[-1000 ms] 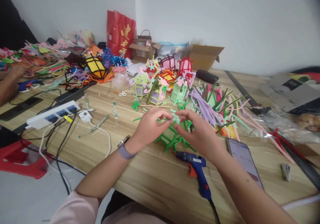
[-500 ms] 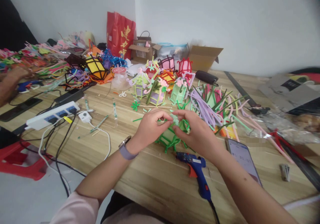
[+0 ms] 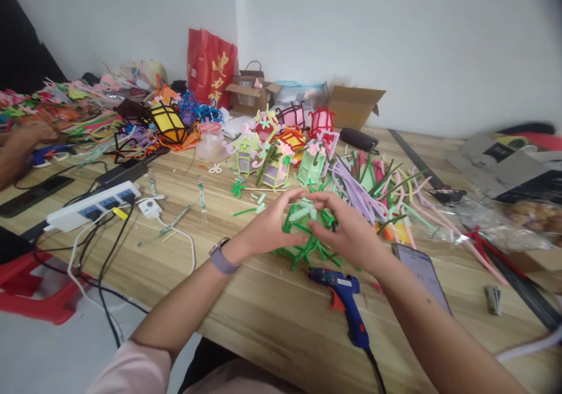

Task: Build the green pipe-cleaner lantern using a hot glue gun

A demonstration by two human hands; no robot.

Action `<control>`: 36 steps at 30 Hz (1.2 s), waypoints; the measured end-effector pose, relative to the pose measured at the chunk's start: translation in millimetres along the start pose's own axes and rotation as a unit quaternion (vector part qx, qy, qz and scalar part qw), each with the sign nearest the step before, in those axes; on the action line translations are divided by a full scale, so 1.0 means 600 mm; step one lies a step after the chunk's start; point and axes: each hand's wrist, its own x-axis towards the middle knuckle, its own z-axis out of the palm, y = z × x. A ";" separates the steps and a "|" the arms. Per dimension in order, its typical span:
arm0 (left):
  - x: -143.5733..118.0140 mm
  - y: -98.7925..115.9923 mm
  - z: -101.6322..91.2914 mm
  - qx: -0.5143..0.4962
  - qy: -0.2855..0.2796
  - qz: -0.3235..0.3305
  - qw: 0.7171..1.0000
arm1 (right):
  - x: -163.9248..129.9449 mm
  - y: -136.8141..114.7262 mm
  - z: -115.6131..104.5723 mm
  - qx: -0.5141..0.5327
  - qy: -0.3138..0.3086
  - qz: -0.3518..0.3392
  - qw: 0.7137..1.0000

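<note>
Hands: L hand (image 3: 267,230) & R hand (image 3: 346,233) both pinch green pipe-cleaner frame (image 3: 307,236), grip clenched on it. Blue glue gun (image 3: 346,300) lies just beside on surface (image 3: 263,312).

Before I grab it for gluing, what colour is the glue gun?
Blue glue gun with orange trigger; head view.

A wooden table (image 3: 272,318) carries a blue glue gun (image 3: 345,300), phone (image 3: 424,274), power strip (image 3: 90,206) and pipe-cleaner lanterns (image 3: 276,148).

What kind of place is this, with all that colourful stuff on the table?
Probably a handicraft workroom. Small pipe-cleaner lanterns crowd the wooden table, loose pipe cleaners lie in a heap, and a blue glue gun rests near the person's hands.
</note>
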 end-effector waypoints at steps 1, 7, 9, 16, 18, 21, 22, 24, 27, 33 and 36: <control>0.001 -0.004 0.005 -0.003 0.004 -0.004 1.000 | 0.001 0.001 -0.002 0.003 -0.001 0.003 1.000; -0.001 -0.019 0.023 -0.019 0.049 -0.046 0.998 | -0.050 0.005 -0.034 -0.021 0.098 0.093 0.991; -0.002 -0.022 0.022 -0.018 0.068 -0.051 0.996 | -0.101 0.007 -0.039 -0.075 0.090 0.178 0.977; -0.009 -0.023 0.021 0.020 0.155 -0.061 0.986 | -0.249 0.023 0.029 -0.083 -0.075 0.352 0.929; -0.012 -0.024 0.021 0.044 0.163 -0.053 0.984 | -0.257 0.027 0.043 -0.060 -0.060 0.382 0.920; -0.016 -0.025 0.019 0.072 0.170 -0.043 0.982 | -0.260 0.030 0.039 0.038 -0.031 0.399 0.916; -0.017 -0.025 0.019 0.078 0.172 -0.043 0.981 | -0.263 0.030 0.033 0.085 -0.014 0.403 0.911; -0.018 -0.025 0.018 0.082 0.173 -0.046 0.980 | -0.269 0.027 0.020 0.181 0.043 0.425 0.886; -0.020 -0.025 0.021 0.084 0.168 -0.045 0.981 | -0.270 0.016 0.005 0.319 0.151 0.453 0.819; -0.024 -0.020 0.029 0.101 0.175 -0.030 0.979 | -0.209 -0.018 0.003 0.470 0.220 0.375 0.769; -0.024 -0.021 0.028 0.094 0.182 -0.040 0.978 | -0.187 -0.027 0.001 0.495 0.188 0.361 0.767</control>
